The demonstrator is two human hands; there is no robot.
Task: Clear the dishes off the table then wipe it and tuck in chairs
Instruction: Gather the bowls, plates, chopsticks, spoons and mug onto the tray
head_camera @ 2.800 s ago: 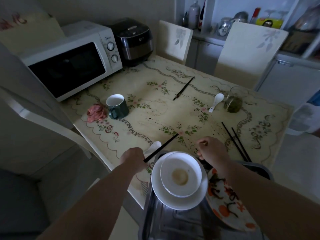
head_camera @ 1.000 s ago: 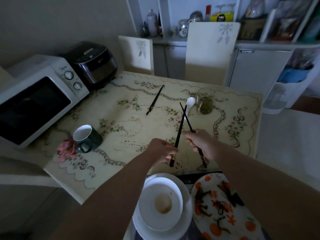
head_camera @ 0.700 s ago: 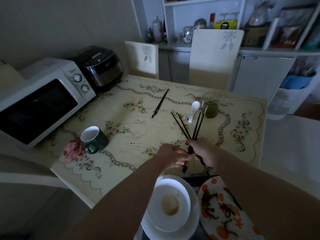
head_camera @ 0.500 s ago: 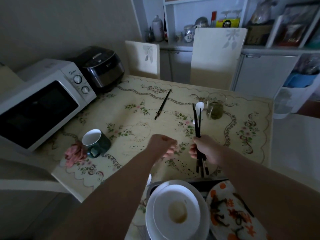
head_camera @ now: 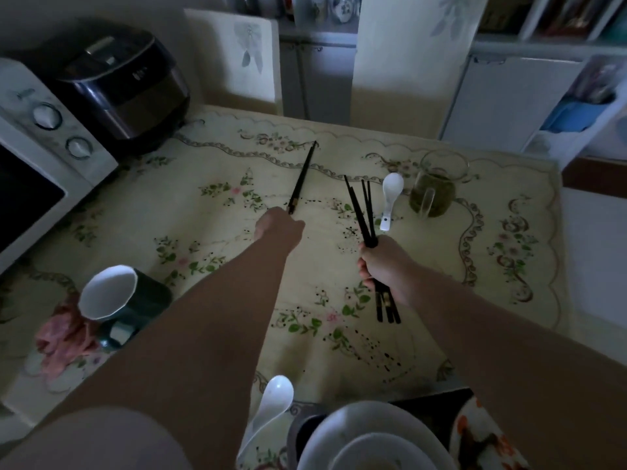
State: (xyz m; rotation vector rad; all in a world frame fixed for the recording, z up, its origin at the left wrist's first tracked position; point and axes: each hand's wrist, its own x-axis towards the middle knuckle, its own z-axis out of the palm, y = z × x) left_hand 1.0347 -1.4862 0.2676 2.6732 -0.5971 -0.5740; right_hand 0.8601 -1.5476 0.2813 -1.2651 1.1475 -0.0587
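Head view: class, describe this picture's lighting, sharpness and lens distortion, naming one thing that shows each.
Head view, lighting: dim throughout, the microwave door nearly black, the larger chair back brightest. Head view, sharpness: soft, the left hand smeared; the chopsticks in the right hand show clearer edges. Head view, distortion: wide-angle bending, the cupboard edges leaning, both forearms swollen near the lens.

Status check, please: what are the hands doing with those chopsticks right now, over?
Right hand gripping chopstick bundle. Left hand at near end of table pair, grip hidden. Far spoon, mug, glass jug left to clear.
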